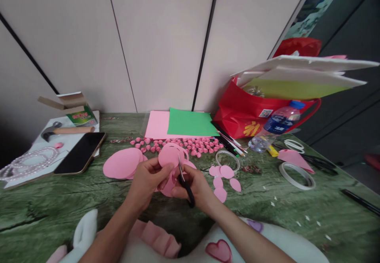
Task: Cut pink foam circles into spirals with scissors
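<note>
My left hand [148, 182] pinches a round piece of pink paper [168, 157] just above the green table [59, 203]. My right hand [194, 188] grips black-handled scissors [184, 180], whose blades point up into the pink paper. A cut spiral strip of the same paper hangs around the disc. Several pink petal-shaped cutouts [224, 178] lie just right of my hands. A stack of pink paper circles [123, 163] lies to the left.
Many small pink paper buds [190, 144] lie behind, with pink and green sheets [190, 122]. Tape rolls [295, 175], a water bottle [276, 126] and a red bag [246, 108] sit right. A phone [80, 152], beads and a hammer lie left. A plush toy fills the bottom edge.
</note>
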Motion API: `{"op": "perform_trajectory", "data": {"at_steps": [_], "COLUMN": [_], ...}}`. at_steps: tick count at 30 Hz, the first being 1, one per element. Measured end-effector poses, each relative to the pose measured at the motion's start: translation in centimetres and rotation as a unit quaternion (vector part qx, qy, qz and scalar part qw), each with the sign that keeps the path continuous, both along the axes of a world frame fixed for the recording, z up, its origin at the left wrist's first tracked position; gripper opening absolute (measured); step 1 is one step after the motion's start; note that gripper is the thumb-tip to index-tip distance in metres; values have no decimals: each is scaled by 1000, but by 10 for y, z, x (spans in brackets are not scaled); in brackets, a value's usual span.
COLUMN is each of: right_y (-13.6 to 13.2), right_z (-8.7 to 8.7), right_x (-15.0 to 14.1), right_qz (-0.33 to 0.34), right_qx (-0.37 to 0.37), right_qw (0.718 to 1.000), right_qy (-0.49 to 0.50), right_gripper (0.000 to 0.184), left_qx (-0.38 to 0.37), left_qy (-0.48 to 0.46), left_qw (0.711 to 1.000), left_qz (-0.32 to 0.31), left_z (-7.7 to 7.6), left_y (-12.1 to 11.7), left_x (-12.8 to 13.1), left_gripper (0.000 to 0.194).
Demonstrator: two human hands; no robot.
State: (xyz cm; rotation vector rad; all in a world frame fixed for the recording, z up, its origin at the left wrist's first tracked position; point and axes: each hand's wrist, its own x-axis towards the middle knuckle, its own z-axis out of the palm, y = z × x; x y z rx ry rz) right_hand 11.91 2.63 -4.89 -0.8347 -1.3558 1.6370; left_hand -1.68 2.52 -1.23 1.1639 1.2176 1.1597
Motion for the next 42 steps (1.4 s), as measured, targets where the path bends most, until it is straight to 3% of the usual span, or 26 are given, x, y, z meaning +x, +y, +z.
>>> {"op": "perform_trajectory", "data": {"at_steps": [23, 34, 42], "right_y": [1, -1, -2], "right_z": [-4, -2, -3], "right_x": [-1, -1, -2], "right_qz": [-13, -9, 4], "right_qx": [-17, -24, -1], "right_qw": [1000, 999, 1000], "right_qy": [-9, -21, -6], "right_gripper": [38, 39, 40], "left_qx": [12, 16, 5], "left_qy": [1, -64, -1], "left_qw": [1000, 997, 1000], "left_qz": [-3, -29, -10], "left_z": [0, 5, 1], "left_y": [0, 0, 0], "left_x": [-2, 0, -1], "left_gripper": [13, 13, 19]}}
